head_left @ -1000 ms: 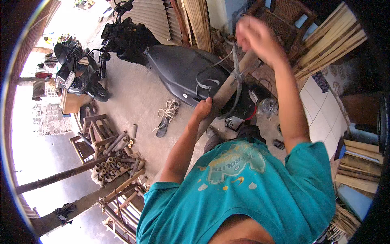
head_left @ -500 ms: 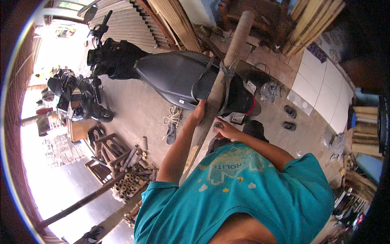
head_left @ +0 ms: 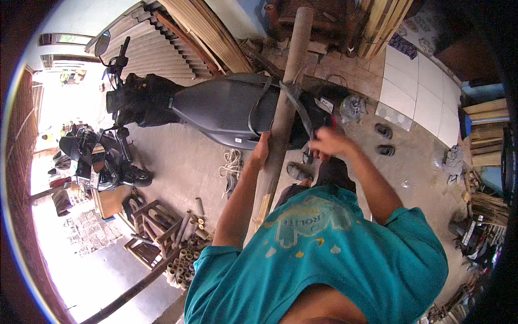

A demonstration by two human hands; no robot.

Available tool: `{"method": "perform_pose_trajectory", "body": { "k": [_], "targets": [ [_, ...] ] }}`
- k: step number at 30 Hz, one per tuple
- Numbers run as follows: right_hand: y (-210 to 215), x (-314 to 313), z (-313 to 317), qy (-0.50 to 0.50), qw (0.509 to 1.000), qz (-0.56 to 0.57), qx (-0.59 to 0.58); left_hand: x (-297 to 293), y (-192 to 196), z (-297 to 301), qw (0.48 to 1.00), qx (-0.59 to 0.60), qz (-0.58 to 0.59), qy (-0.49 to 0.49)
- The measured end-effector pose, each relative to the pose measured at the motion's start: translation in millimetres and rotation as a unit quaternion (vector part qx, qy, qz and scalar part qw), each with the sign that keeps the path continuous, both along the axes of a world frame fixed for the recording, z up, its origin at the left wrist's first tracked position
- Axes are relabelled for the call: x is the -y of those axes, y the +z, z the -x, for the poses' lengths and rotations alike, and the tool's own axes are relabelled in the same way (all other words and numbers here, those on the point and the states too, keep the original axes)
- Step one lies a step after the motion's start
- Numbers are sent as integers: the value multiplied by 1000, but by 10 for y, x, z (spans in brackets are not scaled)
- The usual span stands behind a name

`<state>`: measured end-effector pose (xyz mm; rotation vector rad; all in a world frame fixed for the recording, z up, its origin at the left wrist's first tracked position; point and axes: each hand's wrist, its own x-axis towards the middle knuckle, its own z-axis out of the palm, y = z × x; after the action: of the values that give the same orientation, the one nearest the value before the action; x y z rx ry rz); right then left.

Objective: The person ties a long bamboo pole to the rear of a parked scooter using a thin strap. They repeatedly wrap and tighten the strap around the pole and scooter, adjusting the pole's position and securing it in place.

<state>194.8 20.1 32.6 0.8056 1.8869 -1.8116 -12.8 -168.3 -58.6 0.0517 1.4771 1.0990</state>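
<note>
Teal shirt fills the near foreground. Left hand rests against a long wooden pole, fingers wrapped on its side. Right hand, fingers closed, grips a dark strap looped over the pole. Pole lies across the seat of a black scooter parked on the concrete floor. Sandals lie further right.
</note>
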Motion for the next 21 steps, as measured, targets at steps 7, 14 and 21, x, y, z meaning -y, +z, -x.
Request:
{"method": "perform_pose_trajectory", "body": {
  "k": [7, 14, 21],
  "targets": [
    [1228, -860, 580, -465, 770, -151, -410, 161, -235, 88, 998, 50, -31, 10],
    [-736, 481, -368, -200, 952, -154, -171, 23, -117, -10, 1000, 8, 16, -18],
    [-1392, 1302, 383, -381, 887, 229, -126, 27, 36, 22, 995, -43, -31, -81]
  ]
}}
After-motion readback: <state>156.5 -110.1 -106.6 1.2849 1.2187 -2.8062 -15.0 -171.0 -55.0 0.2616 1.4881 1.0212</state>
